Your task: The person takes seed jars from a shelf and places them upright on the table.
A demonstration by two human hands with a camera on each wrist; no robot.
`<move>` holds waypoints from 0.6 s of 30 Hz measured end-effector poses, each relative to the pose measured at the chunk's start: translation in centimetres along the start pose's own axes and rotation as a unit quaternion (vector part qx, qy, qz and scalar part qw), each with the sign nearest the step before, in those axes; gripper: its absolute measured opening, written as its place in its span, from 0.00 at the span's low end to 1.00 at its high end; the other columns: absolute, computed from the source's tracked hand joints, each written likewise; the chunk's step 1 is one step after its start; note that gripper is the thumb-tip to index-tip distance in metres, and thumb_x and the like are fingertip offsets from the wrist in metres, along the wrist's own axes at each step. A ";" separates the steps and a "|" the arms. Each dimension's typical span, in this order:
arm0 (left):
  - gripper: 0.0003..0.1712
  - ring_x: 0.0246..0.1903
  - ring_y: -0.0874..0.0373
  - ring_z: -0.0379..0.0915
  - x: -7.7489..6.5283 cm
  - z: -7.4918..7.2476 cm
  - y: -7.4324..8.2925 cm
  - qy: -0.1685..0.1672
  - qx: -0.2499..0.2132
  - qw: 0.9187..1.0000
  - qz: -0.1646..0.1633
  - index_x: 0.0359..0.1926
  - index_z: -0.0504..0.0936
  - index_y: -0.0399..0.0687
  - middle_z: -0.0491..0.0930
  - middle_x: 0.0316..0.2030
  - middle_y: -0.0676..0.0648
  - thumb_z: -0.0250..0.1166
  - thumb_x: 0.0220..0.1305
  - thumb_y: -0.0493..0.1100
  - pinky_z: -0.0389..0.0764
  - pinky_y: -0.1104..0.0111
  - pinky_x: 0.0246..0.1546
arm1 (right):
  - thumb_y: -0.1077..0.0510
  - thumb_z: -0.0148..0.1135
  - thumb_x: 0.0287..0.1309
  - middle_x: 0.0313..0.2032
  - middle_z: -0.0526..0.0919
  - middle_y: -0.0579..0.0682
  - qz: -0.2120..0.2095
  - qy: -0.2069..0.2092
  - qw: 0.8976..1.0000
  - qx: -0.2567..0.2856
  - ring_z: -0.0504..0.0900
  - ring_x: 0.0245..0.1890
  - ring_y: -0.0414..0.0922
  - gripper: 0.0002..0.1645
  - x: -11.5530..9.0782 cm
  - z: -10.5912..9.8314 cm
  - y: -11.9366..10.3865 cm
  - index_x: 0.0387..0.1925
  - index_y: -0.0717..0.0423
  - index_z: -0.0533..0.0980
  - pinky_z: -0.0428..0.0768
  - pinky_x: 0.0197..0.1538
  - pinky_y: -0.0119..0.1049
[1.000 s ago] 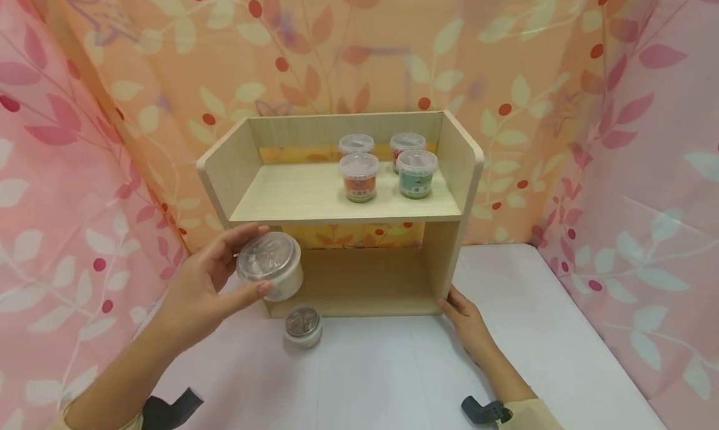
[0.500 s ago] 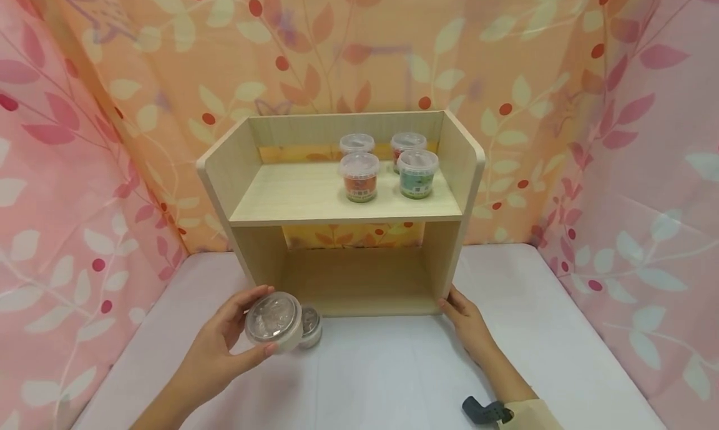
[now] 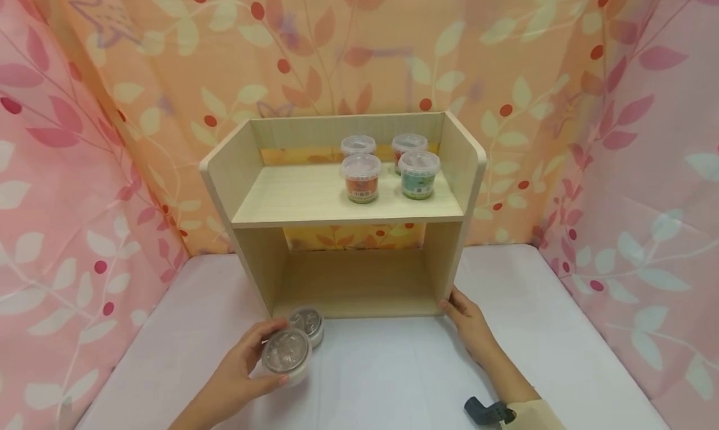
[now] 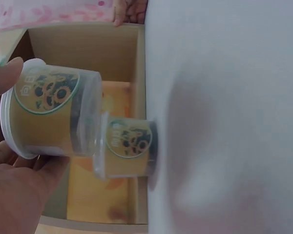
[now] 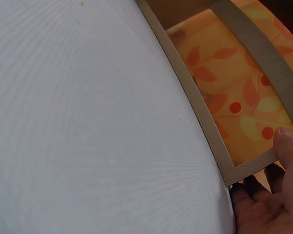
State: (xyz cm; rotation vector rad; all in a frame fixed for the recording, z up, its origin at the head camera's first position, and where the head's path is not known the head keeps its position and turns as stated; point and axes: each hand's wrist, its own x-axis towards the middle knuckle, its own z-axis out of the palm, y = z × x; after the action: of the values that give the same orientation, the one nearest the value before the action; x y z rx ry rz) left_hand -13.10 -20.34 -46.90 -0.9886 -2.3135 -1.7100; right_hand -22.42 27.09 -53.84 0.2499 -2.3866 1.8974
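My left hand [image 3: 238, 374] holds a clear-lidded plastic tub [image 3: 288, 352] between thumb and fingers. In the left wrist view this tub shows a sunflower label [image 4: 51, 92], and a gap separates its base from the white tabletop. A matching tub [image 4: 127, 148] stands upright on the table close by, at the front left corner of the wooden shelf [image 3: 348, 219]. Low on the shelf's right side panel, my right hand [image 3: 472, 327] grips the front edge. In the right wrist view its thumb [image 5: 283, 141] lies on one side of the panel and the fingers on the other.
On the upper tier, towards the right, stand several lidded tubs, among them an orange-labelled tub [image 3: 362, 186] and a green-labelled tub [image 3: 417, 183]. White cloth [image 3: 393, 380] covers the table. Floral curtains [image 3: 629, 168] enclose the back and both sides.
My left hand has brought its tub down and nearer to me, from before the shelf's left side to just in front of the standing tub. My right hand stays on the shelf.
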 end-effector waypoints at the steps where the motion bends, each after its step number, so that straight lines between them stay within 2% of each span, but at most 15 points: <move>1: 0.47 0.66 0.64 0.67 0.0 0.0 -0.4 -0.007 -0.005 1.000 0.003 0.71 0.65 0.33 0.65 0.65 0.28 0.78 0.51 0.27 0.71 0.79 0.64 | 0.53 0.58 0.75 0.76 0.60 0.60 -0.001 0.001 1.000 -0.001 0.54 0.78 0.56 0.38 0.0 0.0 -0.1 0.78 0.59 0.58 0.64 0.62 0.15; 6: 0.47 0.68 0.63 0.66 -0.1 0.4 -1.7 -0.040 -0.042 0.998 0.005 0.71 0.64 0.30 0.63 0.65 0.23 0.77 0.52 0.27 0.69 0.78 0.66 | 0.51 0.58 0.75 0.76 0.60 0.61 -0.004 0.003 1.000 -0.007 0.54 0.78 0.59 0.39 0.0 -0.2 -0.3 0.78 0.58 0.57 0.65 0.61 0.14; 14: 0.48 0.68 0.66 0.64 -0.7 0.7 -2.7 -0.066 -0.070 0.995 -0.016 0.72 0.61 0.27 0.65 0.66 0.27 0.76 0.54 0.28 0.65 0.81 0.67 | 0.53 0.57 0.76 0.77 0.58 0.60 0.007 -0.003 1.000 -0.001 0.53 0.78 0.57 0.38 -0.1 -0.1 0.0 0.79 0.58 0.56 0.64 0.61 0.14; 18: 0.48 0.69 0.66 0.63 -0.8 1.0 -3.0 -0.068 -0.075 0.994 -0.042 0.73 0.62 0.32 0.65 0.68 0.31 0.76 0.55 0.30 0.62 0.82 0.67 | 0.52 0.57 0.76 0.77 0.58 0.59 0.009 -0.001 1.000 -0.003 0.53 0.79 0.56 0.38 -0.1 0.0 -0.1 0.79 0.57 0.56 0.63 0.61 0.13</move>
State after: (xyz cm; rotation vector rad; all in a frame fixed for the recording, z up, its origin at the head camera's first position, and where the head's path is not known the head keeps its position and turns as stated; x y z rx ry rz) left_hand -13.81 -20.29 -50.07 -1.0793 -2.3689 -1.9329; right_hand -22.35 27.06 -53.80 0.2306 -2.4028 1.8976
